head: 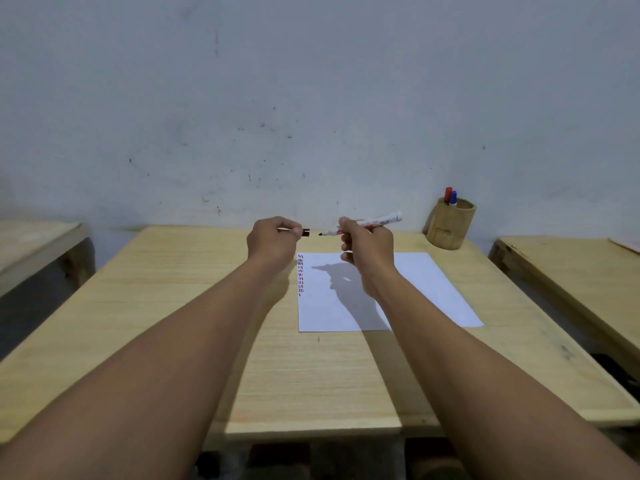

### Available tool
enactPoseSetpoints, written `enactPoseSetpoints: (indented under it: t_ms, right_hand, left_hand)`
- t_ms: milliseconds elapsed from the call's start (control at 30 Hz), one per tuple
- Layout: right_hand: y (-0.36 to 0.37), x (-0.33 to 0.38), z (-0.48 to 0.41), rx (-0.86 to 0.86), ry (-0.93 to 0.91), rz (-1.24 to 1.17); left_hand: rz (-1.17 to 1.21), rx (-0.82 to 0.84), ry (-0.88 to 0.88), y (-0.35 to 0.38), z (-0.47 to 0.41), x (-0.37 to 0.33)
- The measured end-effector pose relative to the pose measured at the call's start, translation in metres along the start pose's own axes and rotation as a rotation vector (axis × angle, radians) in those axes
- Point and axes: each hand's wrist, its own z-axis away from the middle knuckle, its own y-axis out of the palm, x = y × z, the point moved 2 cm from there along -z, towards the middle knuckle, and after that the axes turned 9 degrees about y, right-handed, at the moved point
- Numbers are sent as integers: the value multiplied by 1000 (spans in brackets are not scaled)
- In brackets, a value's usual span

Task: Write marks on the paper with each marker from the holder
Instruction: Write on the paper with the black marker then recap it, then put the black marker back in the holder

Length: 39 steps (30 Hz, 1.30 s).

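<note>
My right hand (363,244) holds a white marker (377,222) above the far edge of the paper, its bare black tip pointing left. My left hand (273,239) pinches the marker's black cap (305,232), a short gap away from the tip. Below both hands lies a white sheet of paper (415,292) on the wooden table, with a column of short red, black and blue marks (300,274) down its left edge. A round wooden holder (450,225) stands at the table's far right corner with a red-capped marker (448,195) and a blue-capped marker (453,198) inside.
The light wooden table (173,306) stands against a scuffed pale wall. Another wooden table (34,244) sits to the left and one more (571,271) to the right, each separated by a narrow gap.
</note>
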Motion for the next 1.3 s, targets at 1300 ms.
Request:
enactPoseSetpoints:
  t_ms: [1300]
  right_hand:
    - [-47, 44, -1, 120, 100, -102]
  left_hand:
    - [413, 105, -12, 30, -4, -44]
